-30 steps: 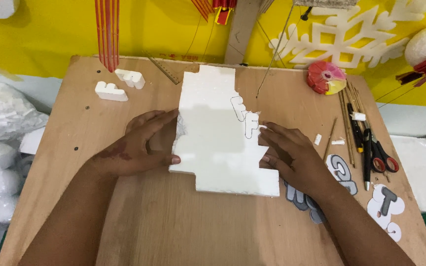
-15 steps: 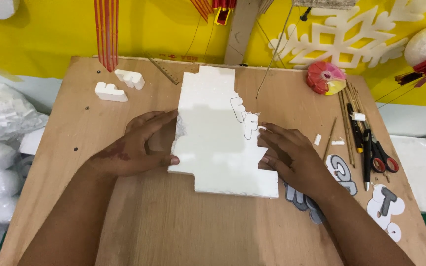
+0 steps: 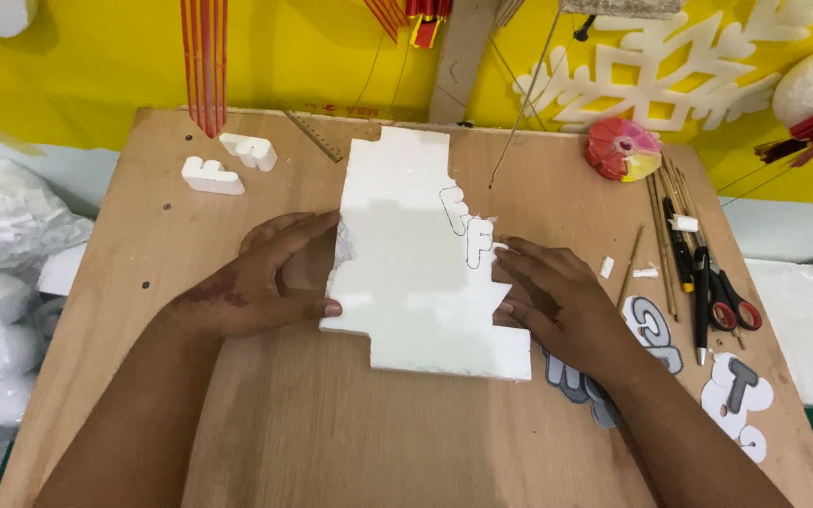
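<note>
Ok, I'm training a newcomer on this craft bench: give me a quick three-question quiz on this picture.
1. True or false: both hands rest on the foam sheet.
2. Which hand is nearer the scissors: left hand or right hand?
3. What is drawn on the foam sheet's right edge: A) letter outlines, B) a circle?

Key: 1 true; 2 right hand; 3 A.

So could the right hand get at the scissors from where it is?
Probably yes. The right hand rests flat on the foam sheet's right edge, and the scissors lie just to its right on the board. Only thin sticks and a pen lie between, nothing tall.
</note>
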